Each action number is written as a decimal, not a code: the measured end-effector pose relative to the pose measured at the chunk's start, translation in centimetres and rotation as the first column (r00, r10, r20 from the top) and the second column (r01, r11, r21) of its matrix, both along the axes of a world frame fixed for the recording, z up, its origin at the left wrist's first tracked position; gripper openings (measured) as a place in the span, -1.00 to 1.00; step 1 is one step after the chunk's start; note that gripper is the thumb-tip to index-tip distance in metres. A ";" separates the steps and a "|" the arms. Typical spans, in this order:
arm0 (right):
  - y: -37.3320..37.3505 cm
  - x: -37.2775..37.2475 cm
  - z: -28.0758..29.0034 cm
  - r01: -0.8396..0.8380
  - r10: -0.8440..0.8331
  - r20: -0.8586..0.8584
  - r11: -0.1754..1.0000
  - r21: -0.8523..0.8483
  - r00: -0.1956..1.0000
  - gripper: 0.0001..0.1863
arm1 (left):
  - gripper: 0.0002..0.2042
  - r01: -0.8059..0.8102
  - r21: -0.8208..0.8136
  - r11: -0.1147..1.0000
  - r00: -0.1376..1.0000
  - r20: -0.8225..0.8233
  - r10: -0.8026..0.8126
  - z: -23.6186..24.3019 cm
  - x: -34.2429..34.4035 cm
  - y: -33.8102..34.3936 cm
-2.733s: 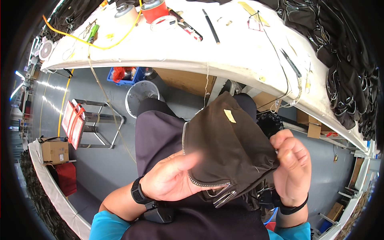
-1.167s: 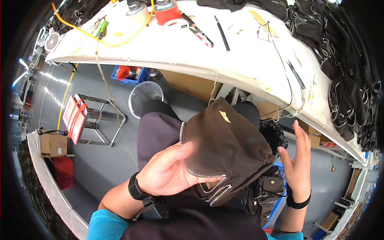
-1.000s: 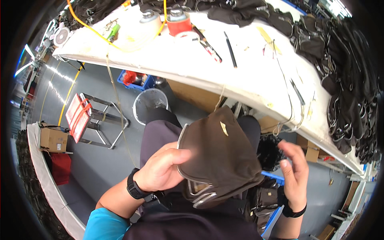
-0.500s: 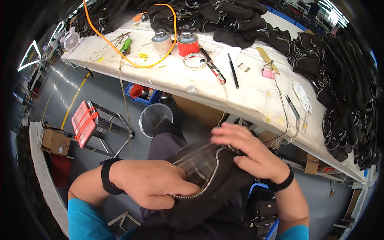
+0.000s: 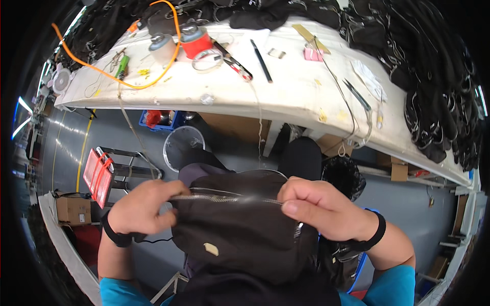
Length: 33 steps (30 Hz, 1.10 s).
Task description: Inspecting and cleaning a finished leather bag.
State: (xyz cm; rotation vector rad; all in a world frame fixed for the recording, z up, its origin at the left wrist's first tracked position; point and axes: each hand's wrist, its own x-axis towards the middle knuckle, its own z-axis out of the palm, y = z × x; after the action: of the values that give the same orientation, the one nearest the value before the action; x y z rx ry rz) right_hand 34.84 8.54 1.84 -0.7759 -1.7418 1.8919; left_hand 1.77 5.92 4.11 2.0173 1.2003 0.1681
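A black fabric bag point(image 5: 240, 234) with a metal zipper point(image 5: 219, 198) along its upper edge rests on my lap, its front panel facing up. A small cream-coloured tag point(image 5: 211, 249) sits on that panel. At the zipper's left end, the curled fingers of my left hand point(image 5: 145, 208) grip the bag's edge, slightly blurred. My right hand point(image 5: 326, 208) pinches the edge at the other end between thumb and bent fingers. Between the hands the zipper stretches nearly straight. The bag's inside is hidden.
Ahead stands a white-covered table point(image 5: 229, 97) with a red can point(image 5: 196, 47), a clear tape roll point(image 5: 207, 60), a black pen point(image 5: 261, 61) and tweezers point(image 5: 357, 95). Dark bags point(image 5: 434, 86) are heaped at right. A stool point(image 5: 99, 173) and clear bin point(image 5: 176, 148) stand left.
My left hand has come out of the bag's opening and moved left to its edge. The right hand has lowered onto the other end. The bag now lies flatter, front panel up.
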 end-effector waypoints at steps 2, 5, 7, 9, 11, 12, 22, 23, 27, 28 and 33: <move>-0.8 -0.3 0.8 -0.004 0.002 0.031 0.997 0.073 1.000 -0.78 | -0.59 0.116 -0.077 0.990 0.988 0.108 -0.107 0.8 3.4 0.2; -1.4 -0.6 1.7 0.066 -0.066 0.067 0.998 0.009 0.996 -0.79 | -0.38 0.167 0.070 0.984 0.946 0.270 -0.179 0.2 8.7 0.2; -1.7 -0.6 1.9 0.074 -0.081 0.075 0.993 0.089 0.994 -0.79 | -0.40 0.192 -0.163 0.968 0.923 0.366 -0.121 0.3 10.5 0.1; -2.1 -0.6 2.0 0.144 -0.159 0.065 0.970 0.194 0.985 -0.75 | -0.45 0.236 -0.334 0.913 0.844 0.536 -0.021 -1.1 11.3 -0.6; -2.1 -0.3 1.5 0.136 -0.159 0.067 0.953 0.271 0.985 -0.76 | -0.50 0.311 -0.484 0.818 0.739 0.665 0.112 -1.9 11.5 -0.9; -2.3 -0.2 1.4 0.125 -0.156 0.085 0.947 0.295 0.984 -0.76 | -0.54 0.336 -0.529 0.779 0.765 0.636 0.102 -2.1 11.2 -1.0; -1.7 0.9 1.4 0.035 -0.071 0.108 0.954 0.298 0.992 -0.88 | -0.70 0.290 -0.596 0.749 0.817 0.561 0.131 -2.1 11.7 -1.4; -1.8 0.9 1.4 0.031 -0.066 0.107 0.954 0.299 0.992 -0.88 | -0.72 0.247 -0.634 0.733 0.842 0.514 0.162 -2.0 11.7 -1.5; -2.1 1.9 1.1 0.266 -0.275 -0.071 0.782 0.564 0.959 -0.82 | -0.75 0.234 -0.599 0.766 0.765 0.600 0.235 -2.8 11.8 -2.4; -2.6 2.5 1.1 0.283 -0.291 -0.094 0.727 0.626 0.952 -0.74 | -0.76 0.247 -0.590 0.769 0.759 0.611 0.226 -2.9 11.7 -2.6; -5.6 3.3 1.0 0.235 -0.306 0.000 0.730 0.642 0.952 -0.76 | -0.78 0.283 -0.592 0.755 0.762 0.616 0.198 -3.2 11.4 -2.4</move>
State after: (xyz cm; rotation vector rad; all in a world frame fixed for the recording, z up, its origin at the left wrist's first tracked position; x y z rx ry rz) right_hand 38.10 2.96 2.85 -0.8041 -2.0236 0.9639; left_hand 13.13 3.55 0.93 1.1785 0.6106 0.3375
